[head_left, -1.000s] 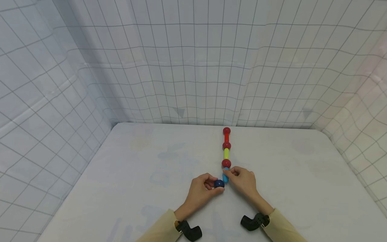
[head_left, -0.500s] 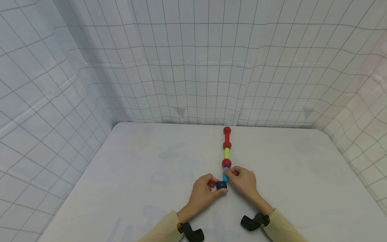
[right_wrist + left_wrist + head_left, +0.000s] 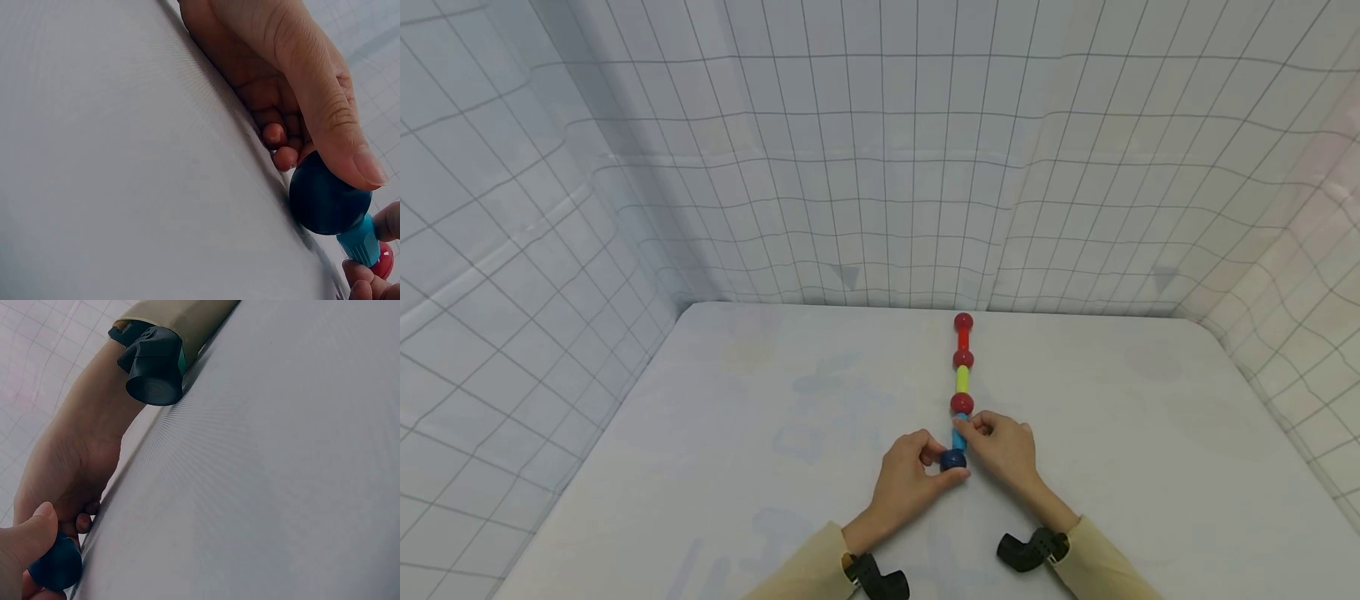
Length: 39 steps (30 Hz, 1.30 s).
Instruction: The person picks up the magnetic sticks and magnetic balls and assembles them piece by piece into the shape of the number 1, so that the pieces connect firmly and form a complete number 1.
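A straight chain lies on the table, pointing away from me: red balls point(image 3: 962, 403) joined by a red rod point(image 3: 963, 340) and a yellow-green rod point(image 3: 962, 380), then a light blue rod point(image 3: 959, 439) at the near end. My right hand point(image 3: 1003, 450) pinches the light blue rod between thumb and fingers. A dark blue ball point(image 3: 953, 459) sits at the rod's near end, and my left hand point(image 3: 910, 475) grips it with the thumb on the near side. In the right wrist view the dark blue ball point(image 3: 328, 195) is right against the ribbed end of the rod point(image 3: 360, 240).
The white table point(image 3: 737, 433) carries faint bluish marks. White cloth walls with a grid pattern point(image 3: 880, 167) rise at its back and both sides. A black camera mount point(image 3: 1033, 550) is strapped to each wrist, below yellow sleeves point(image 3: 808, 567).
My left hand has brought the dark blue ball a little right and nearer to me, from beside the light blue rod to its near end. My right hand has kept its place on the rod.
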Motion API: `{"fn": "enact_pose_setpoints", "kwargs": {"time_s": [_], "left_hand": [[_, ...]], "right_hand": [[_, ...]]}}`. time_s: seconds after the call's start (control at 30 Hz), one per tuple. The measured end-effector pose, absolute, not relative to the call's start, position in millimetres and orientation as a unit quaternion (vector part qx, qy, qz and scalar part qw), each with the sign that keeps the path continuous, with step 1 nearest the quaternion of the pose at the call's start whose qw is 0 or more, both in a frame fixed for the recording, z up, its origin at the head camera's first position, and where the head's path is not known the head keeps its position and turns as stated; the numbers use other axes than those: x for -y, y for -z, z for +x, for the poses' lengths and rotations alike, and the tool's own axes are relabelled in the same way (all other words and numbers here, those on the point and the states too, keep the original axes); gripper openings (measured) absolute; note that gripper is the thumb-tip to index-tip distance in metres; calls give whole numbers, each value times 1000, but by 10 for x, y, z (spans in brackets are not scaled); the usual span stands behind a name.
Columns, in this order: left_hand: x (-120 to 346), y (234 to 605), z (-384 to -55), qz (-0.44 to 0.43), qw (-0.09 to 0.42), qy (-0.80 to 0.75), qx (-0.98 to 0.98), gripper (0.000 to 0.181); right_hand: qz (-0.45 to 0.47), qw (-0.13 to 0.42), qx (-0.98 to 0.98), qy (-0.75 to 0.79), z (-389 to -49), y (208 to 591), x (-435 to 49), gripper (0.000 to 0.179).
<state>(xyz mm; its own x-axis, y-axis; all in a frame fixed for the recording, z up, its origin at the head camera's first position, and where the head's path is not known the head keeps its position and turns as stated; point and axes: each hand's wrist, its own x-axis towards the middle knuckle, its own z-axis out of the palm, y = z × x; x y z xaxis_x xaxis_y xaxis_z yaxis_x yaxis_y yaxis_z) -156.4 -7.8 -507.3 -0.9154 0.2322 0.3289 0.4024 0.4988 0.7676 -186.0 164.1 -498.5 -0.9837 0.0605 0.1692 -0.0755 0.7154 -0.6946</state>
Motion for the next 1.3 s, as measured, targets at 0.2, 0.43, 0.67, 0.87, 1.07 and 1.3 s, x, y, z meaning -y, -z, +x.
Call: {"fn": "enact_pose_setpoints", "kwargs": {"time_s": [0.2, 0.43, 0.67, 0.87, 1.07, 1.3], "left_hand": [[73, 5071, -1562, -181, 91, 461, 864, 37], [65, 5062, -1554, -180, 97, 455, 867, 38], [31, 5074, -1548, -176, 103, 445, 872, 39], [-1, 5063, -1528, -162, 99, 442, 877, 39], [-10, 5067, -1526, -153, 90, 443, 879, 39], [-7, 5059, -1529, -155, 85, 441, 880, 39]], "right_hand": [[12, 96, 921, -377, -1855, 4980, -1639, 29], [14, 94, 922, -374, -1852, 4979, -1636, 29], [6, 88, 922, -376, -1859, 4985, -1635, 29], [8, 93, 923, -374, -1853, 4979, -1630, 28], [8, 94, 924, -370, -1855, 4976, -1625, 27], [8, 95, 925, -369, -1869, 4994, -1623, 28]]}}
